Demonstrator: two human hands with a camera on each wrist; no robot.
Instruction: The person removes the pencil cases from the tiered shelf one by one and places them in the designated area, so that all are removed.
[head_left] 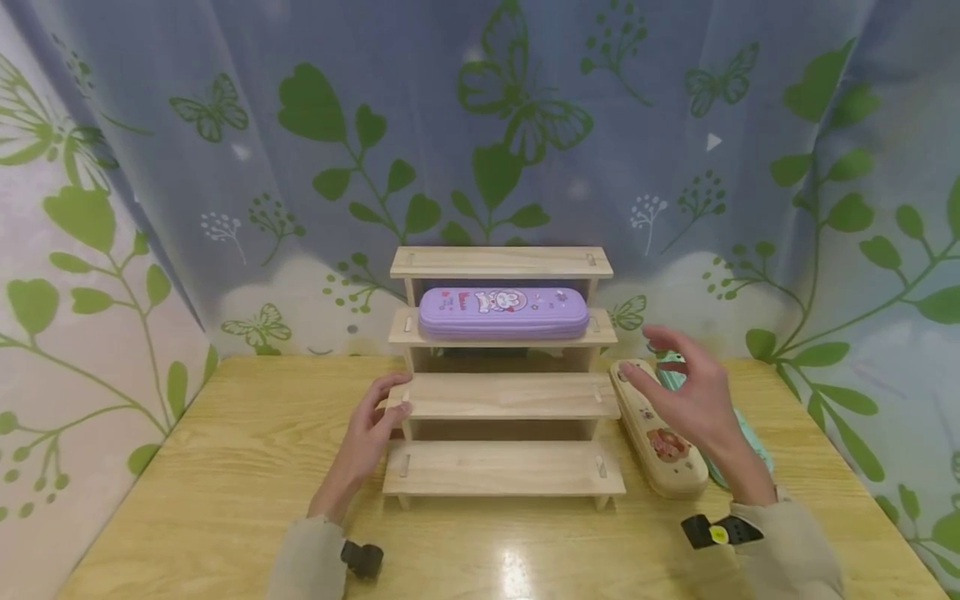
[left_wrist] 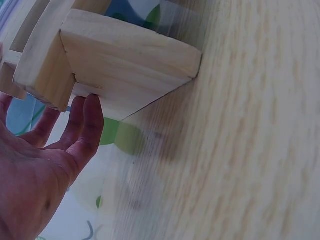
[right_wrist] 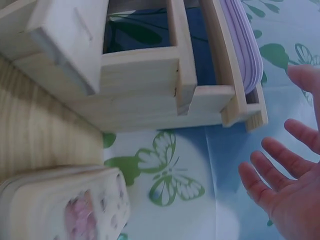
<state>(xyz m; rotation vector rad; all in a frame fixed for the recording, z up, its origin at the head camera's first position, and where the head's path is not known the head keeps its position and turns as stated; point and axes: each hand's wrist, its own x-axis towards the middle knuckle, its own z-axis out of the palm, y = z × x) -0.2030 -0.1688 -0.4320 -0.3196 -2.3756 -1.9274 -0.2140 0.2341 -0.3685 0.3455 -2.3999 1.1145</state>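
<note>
Butterfly-print curtain behind a wooden counter [head_left: 225,467]: stepped rack steadied, next pencil case about to be picked.

Head view: left hand [head_left: 372,433] rests on the left end of the stepped wooden rack [head_left: 504,396], fingers relaxed; right hand [head_left: 686,396] hovers spread, empty, over the beige pencil case [head_left: 663,446] just right of the rack; a purple pencil case [head_left: 503,313] lies on the rack's second-highest step. Left wrist view: straight fingers [left_wrist: 87,125] touch the rack's edge. Right wrist view: splayed fingers [right_wrist: 280,165] hold nothing. Judging so, the next move calls for lowering and closing round the beige case.
</note>
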